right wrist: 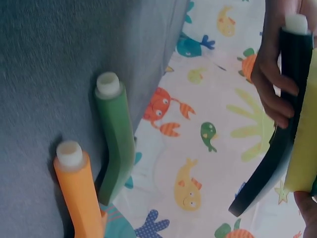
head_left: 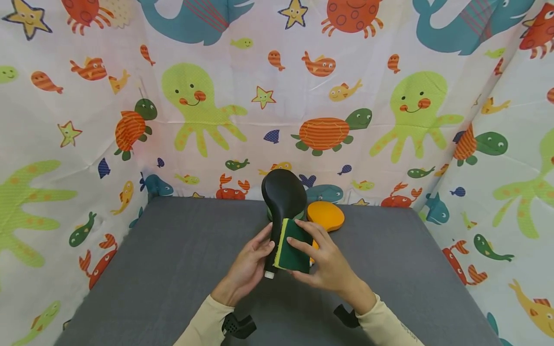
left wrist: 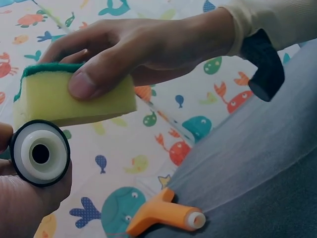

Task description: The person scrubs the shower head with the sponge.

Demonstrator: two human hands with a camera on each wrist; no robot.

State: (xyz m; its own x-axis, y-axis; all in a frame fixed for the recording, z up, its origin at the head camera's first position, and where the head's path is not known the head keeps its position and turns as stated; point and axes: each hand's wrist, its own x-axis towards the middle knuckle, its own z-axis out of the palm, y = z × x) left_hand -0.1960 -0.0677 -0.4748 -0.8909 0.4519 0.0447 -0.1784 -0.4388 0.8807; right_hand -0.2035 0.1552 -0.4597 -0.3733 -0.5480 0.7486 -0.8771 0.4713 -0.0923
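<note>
A black handheld shower head (head_left: 283, 192) with a white pipe end is held upright above the table, its round head at the top. My left hand (head_left: 244, 271) grips it by the handle. On the right, my right hand (head_left: 333, 264) pinches a yellow sponge with a dark green scouring side (head_left: 296, 250). The sponge's yellow side lies along the shower head's handle. In the left wrist view, my right thumb presses on the yellow sponge (left wrist: 54, 96), just above the white pipe end (left wrist: 52, 153). The face of the shower head is turned away from the head view.
Behind my hands, an orange shower head (head_left: 326, 215) lies on the grey table (head_left: 195, 250). Next to it is a green shower head (right wrist: 118, 129), mostly hidden in the head view by the black one. A curtain (head_left: 242, 178) printed with sea animals stands around the table's back and sides.
</note>
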